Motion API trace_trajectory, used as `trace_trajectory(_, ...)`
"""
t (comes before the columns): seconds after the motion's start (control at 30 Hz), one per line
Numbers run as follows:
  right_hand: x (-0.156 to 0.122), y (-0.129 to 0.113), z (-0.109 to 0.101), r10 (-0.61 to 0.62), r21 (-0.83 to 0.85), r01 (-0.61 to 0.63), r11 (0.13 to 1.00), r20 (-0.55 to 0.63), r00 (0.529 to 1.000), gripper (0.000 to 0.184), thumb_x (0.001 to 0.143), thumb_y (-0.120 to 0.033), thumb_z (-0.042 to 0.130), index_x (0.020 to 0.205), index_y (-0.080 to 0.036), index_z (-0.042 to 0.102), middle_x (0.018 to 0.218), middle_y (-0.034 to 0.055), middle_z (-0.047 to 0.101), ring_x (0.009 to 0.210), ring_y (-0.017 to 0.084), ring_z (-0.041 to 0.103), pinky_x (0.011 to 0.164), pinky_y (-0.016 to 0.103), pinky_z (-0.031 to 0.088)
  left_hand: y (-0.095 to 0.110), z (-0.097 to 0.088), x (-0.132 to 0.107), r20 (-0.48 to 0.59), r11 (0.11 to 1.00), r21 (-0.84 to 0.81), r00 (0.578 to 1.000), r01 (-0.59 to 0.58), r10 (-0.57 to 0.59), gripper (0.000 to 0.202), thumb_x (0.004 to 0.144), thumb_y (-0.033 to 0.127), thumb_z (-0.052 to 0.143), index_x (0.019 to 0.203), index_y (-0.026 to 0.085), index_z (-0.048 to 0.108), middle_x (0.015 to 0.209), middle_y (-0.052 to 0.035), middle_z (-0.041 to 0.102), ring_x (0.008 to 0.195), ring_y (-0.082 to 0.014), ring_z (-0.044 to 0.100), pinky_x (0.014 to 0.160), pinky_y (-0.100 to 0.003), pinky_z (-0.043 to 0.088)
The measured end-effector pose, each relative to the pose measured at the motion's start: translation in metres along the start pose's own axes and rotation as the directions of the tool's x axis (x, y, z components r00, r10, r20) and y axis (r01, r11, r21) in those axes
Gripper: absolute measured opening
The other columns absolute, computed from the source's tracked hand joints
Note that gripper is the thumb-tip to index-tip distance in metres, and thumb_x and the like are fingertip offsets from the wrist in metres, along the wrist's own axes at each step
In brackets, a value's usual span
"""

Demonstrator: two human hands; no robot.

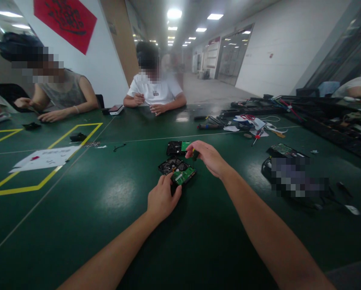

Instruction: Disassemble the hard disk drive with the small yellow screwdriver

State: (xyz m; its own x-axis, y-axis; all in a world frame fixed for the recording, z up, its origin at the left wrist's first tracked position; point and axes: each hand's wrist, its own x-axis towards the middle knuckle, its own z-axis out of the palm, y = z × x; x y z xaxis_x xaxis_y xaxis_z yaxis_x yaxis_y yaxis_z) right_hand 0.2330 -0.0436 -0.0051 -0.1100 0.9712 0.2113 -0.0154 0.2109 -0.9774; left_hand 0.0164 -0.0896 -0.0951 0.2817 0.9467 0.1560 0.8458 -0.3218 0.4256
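My left hand (163, 198) grips the near edge of a hard drive (184, 175), which lies with its green circuit board facing up. Above its right side, my right hand (209, 157) holds a small screwdriver (195, 154) upright, pinched by its dark and yellow handle. The thin shaft points down toward the board; whether its tip touches a screw is too small to tell. A black cooling fan (168, 164) lies just behind and left of the drive. Farther back is a second drive (174, 148), black with a green part, partly hidden by my right fingers.
Tools (210, 125) and a heap of cables (249, 122) lie toward the back right. A bare circuit board (287, 150) and a blurred-out bundle stand at the right. A white paper sheet (44, 156) lies left. Two people (154, 90) sit across the green table (114, 237); another is far right.
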Motion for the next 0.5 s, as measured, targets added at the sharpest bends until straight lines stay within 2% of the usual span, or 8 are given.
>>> trace_trajectory(0.07,0.0007,0.0025,0.0000,0.014,-0.017,-0.014,1.000,0.030,0.999,0.035,0.097,-0.054,0.057,0.090,-0.023,0.071,0.083,0.0029,0.069,0.086,0.021,0.063,0.084,0.036,0.044,-0.0009,0.0013,0.0004,0.004,1.000,0.001,1.000,-0.002,0.002,0.055,0.100,0.046,0.056,0.149,0.023,0.044,0.130,-0.0098,0.062,0.106,-0.0235,0.068,0.079,-0.032,0.051)
trace_trajectory(0.17,0.0019,0.0061,-0.0001,0.022,0.014,-0.022,1.000,0.005,1.000,0.039,0.097,-0.057,0.053,0.086,-0.024,0.070,0.078,0.0018,0.066,0.081,0.020,0.063,0.083,0.037,0.045,-0.0019,0.0025,0.0010,0.005,1.000,0.007,1.000,-0.002,0.002,0.055,0.100,0.046,0.055,0.149,0.023,0.044,0.128,-0.0095,0.062,0.104,-0.0233,0.068,0.080,-0.032,0.051)
trace_trajectory(0.3,0.0019,0.0078,-0.0003,0.011,0.112,-0.009,0.994,-0.019,1.000,0.036,0.096,-0.050,0.048,0.086,-0.023,0.070,0.077,0.0025,0.065,0.080,0.022,0.064,0.084,0.039,0.047,-0.0023,0.0030,0.0009,-0.004,1.000,0.003,1.000,-0.010,0.010,0.054,0.101,0.046,0.054,0.149,0.023,0.044,0.128,-0.0091,0.062,0.104,-0.0228,0.068,0.078,-0.031,0.050)
trace_trajectory(0.5,0.0029,0.0092,0.0000,0.003,0.134,0.009,0.991,-0.088,0.996,0.028,0.093,-0.047,0.055,0.089,-0.023,0.070,0.082,0.0027,0.067,0.083,0.021,0.064,0.083,0.037,0.048,-0.0013,0.0016,0.0000,0.002,1.000,0.004,1.000,-0.004,0.004,0.055,0.100,0.047,0.054,0.149,0.023,0.044,0.131,-0.0099,0.061,0.106,-0.0240,0.069,0.078,-0.032,0.050)
